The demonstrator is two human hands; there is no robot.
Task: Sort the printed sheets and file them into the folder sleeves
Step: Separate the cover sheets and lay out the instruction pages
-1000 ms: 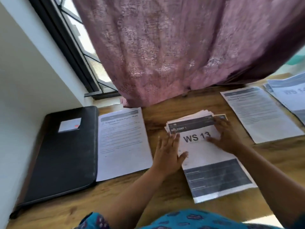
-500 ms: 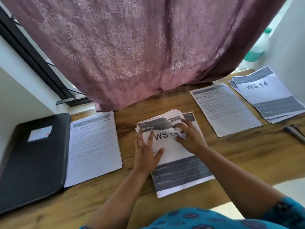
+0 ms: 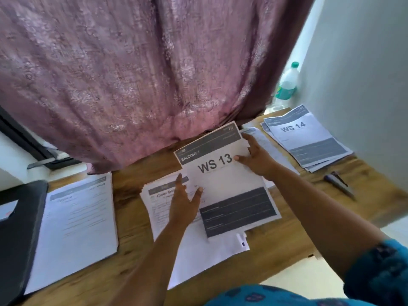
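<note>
The right hand [image 3: 258, 160] pinched the white "WS 13" sheet [image 3: 227, 180] by its right edge, above the loose paper stack [image 3: 198, 246] mid-bench. The left hand [image 3: 184, 202], fingers straight, pressed that stack. The closed black folder [image 3: 19, 235] lay at the wooden bench's [image 3: 132, 184] left edge, its contents hidden.

You are looking at four lots of printed sheets on one wooden table [image 3: 276, 250]: the WS 13 sheet [image 3: 225, 180], the middle pile [image 3: 198, 246], the left pile [image 3: 75, 224] and the WS 14 stack [image 3: 306, 140]. One black folder [image 3: 17, 235] is lying at the left. One plastic bottle [image 3: 287, 85] is standing, and one pen [image 3: 339, 184] is lying, at the right. One curtain [image 3: 132, 74] is hanging behind.
</note>
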